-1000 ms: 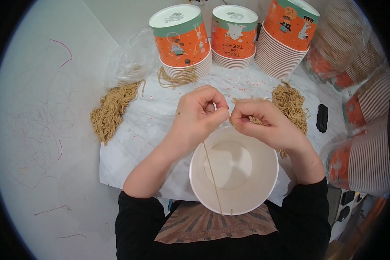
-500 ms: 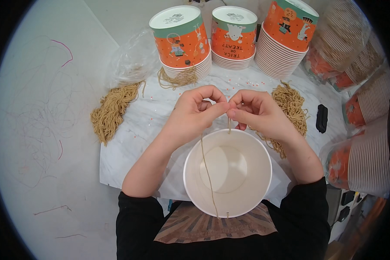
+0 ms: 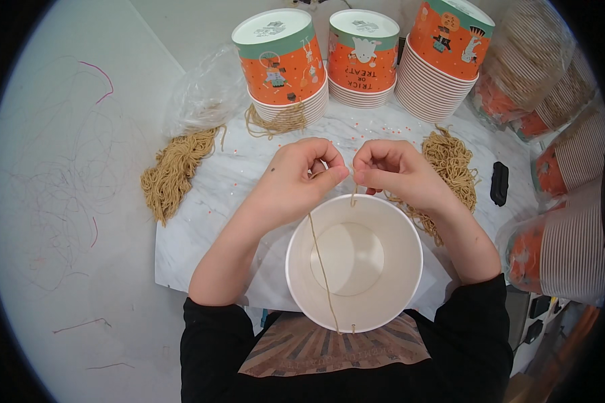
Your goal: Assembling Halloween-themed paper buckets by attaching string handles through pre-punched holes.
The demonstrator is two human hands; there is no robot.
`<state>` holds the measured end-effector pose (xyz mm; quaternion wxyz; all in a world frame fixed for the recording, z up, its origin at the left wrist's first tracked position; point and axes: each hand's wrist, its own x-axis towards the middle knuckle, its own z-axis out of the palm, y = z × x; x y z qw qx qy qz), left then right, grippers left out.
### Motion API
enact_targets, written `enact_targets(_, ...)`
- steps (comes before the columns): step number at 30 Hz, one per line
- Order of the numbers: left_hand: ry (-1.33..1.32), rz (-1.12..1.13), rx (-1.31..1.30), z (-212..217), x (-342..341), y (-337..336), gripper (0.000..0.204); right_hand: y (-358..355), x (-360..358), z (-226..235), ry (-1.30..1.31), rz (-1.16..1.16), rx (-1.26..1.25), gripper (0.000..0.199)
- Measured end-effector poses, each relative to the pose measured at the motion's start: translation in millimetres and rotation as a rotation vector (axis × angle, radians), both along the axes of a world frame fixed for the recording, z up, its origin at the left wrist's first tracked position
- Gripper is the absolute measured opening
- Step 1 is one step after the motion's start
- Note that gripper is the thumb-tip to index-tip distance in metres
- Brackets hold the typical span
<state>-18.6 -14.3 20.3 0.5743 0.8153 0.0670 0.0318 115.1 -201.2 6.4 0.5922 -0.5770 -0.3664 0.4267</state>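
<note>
A white paper bucket (image 3: 390, 269) sits in front of me, its open mouth facing up. Tan cord (image 3: 320, 258) runs from the bucket's near rim across the mouth to my left hand (image 3: 306, 171), whose thumb and forefinger are pinched. Just beyond the far rim, my right hand (image 3: 390, 171) pinches a short length of the same cord, which passes down to a hole near that rim. The two hands' fingertips are a small gap apart. The cord's very end is hidden among the fingers.
Tan cord bundles lie left (image 3: 178, 171) and right (image 3: 450, 168). Behind stand upside-down orange bucket stacks (image 3: 279, 67), (image 3: 363, 57), (image 3: 444, 54). Wrapped bucket stacks (image 3: 565, 248) line the right side, near a small black object (image 3: 499, 183). A clear plastic bag (image 3: 208, 87) lies at back left.
My fingertips, touching before, have drawn slightly apart, the left hand moving a little left. The bucket's far rim has risen slightly toward my hands.
</note>
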Motion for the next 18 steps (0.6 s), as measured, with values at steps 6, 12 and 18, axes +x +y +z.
enact_targets(6,-0.058,0.127,0.259,12,-6,8,0.007,2,6,-4,0.035,0.064,-0.057,0.003)
enact_targets(12,0.006,0.147,0.453,30,-16,20,0.014,3,11,-11,0.250,0.126,-0.157,0.005)
enact_targets(18,0.059,0.126,0.552,34,-21,17,0.014,4,9,-15,0.362,0.224,-0.206,0.006)
